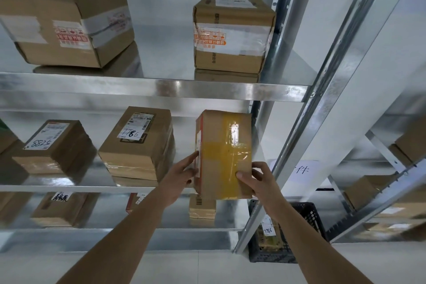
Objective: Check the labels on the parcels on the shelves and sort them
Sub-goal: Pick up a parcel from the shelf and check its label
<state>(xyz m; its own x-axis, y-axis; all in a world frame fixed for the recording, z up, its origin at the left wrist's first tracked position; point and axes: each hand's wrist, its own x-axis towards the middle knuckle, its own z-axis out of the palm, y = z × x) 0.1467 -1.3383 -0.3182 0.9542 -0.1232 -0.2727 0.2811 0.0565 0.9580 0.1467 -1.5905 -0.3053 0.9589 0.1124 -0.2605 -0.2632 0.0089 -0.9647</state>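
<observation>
**Parcel held at middle shelf, right end**

Galvanised metal shelving (pixel 152 90) stands against a pale wall and fills the frame, with a second rack (pixel 391 136) angled at the right edge.

Upper shelf: two taped cardboard boxes, one at upper left (pixel 66 25), one at upper centre (pixel 232 34), well apart.

Middle shelf: a box with "7786" handwritten on its label (pixel 138 143) sits at centre; another labelled box (pixel 55 147) lies to its left.

Held parcel (pixel 224 154): a brown carton banded with yellowish tape, upright at the right end of the middle shelf, just right of the "7786" box.

Left hand (pixel 182 175): fingers extended, pressed flat against the parcel's left side, where a label edge shows.

Right hand (pixel 258 182): thumb on the front face, fingers curled round the lower right edge.

Lower right: a black plastic crate (pixel 309 214) holds a parcel tagged "7786" (pixel 268 230).
</observation>
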